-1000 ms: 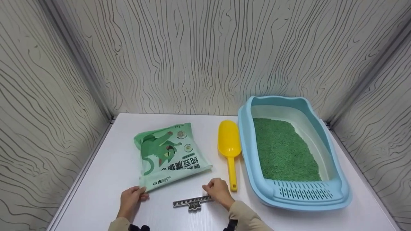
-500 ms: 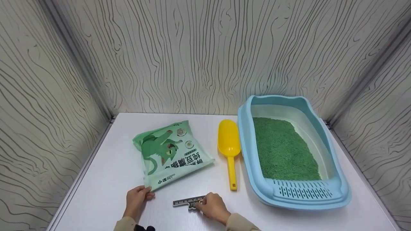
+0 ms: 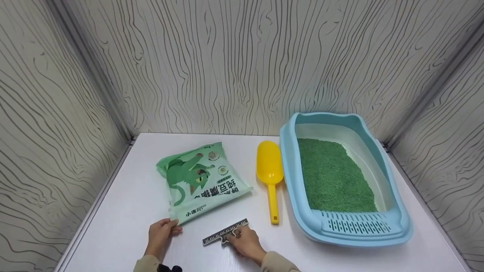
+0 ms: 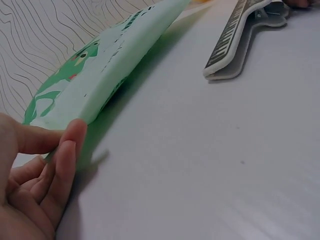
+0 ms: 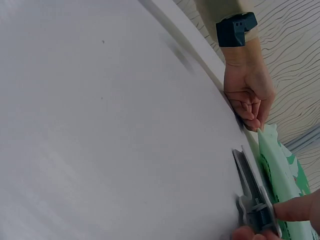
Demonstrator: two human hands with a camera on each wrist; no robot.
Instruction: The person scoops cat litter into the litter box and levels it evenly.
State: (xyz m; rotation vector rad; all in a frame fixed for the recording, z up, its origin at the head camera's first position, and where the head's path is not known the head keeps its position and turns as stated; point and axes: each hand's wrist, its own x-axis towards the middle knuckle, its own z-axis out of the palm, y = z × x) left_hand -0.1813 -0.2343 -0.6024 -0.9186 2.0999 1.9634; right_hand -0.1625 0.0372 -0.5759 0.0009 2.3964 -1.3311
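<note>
A green and white cat litter bag (image 3: pixel 200 177) with a cat print lies at the left of the table. My left hand (image 3: pixel 162 233) pinches its near left corner between thumb and fingers; in the left wrist view the bag's edge (image 4: pixel 92 100) is raised at that corner. My right hand (image 3: pixel 247 243) grips a wide clip (image 3: pixel 225 231) with a piano-key pattern by its middle tab. In the right wrist view the clip's spring (image 5: pixel 260 216) shows between thumb and fingers. The clip's long bar slants up to the right, just below the bag's near edge.
A yellow scoop (image 3: pixel 270 166) lies right of the bag, handle toward me. Beside it stands a light blue litter box (image 3: pixel 293 189) holding green litter (image 3: pixel 334 177), with a slotted front step (image 3: pixel 359 226). Patterned wall panels (image 3: pixel 227 68) enclose the white table (image 3: pixel 121 211).
My right hand has moved left from the clip's end to its middle tab and taken hold; the clip has turned, its right end rising. The bag's near corner has shifted slightly right with my left hand.
</note>
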